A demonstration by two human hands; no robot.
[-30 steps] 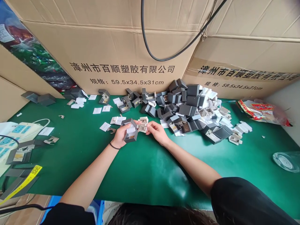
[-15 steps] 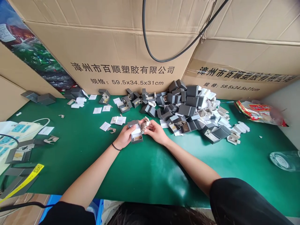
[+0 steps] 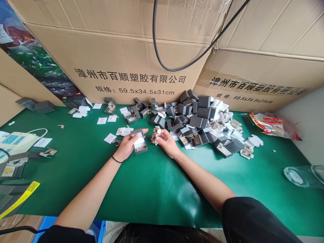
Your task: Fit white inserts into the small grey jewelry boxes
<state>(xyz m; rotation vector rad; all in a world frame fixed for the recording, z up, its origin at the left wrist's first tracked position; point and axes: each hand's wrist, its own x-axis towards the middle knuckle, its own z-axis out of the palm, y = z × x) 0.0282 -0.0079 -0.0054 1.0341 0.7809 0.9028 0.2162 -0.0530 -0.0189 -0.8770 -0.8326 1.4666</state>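
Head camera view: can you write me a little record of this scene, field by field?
Left hand: holds small grey box, open side up
Right hand: pinches white insert, just apart from the box
Beside them: pile of grey boxes
Surface: green mat
Behind: cardboard cartons
Far left: power strip

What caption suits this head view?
Left hand holds an open grey box; right hand holds a white insert, beside a box heap.
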